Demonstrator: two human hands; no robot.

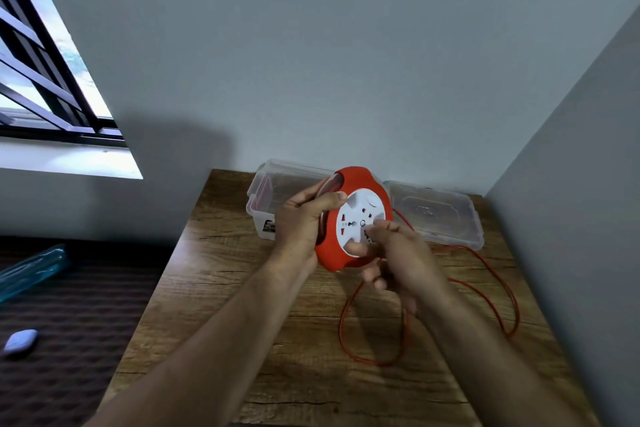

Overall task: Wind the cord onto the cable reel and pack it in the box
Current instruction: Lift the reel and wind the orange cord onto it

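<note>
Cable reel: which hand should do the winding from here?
Right. The right hand already has its fingers on the cable reel's white face, nearest the loose cord on the table. The left hand grips the reel's edge, steadying it.

I see a red cable reel (349,184) with a white socket face carrying small red marks, and a red cord (377,362) looped over my brown wood-grain desk (214,288). The box (266,184) is clear plastic. A translucent blue bottle (31,267) lies on a dark ribbed mat (69,340).
</note>
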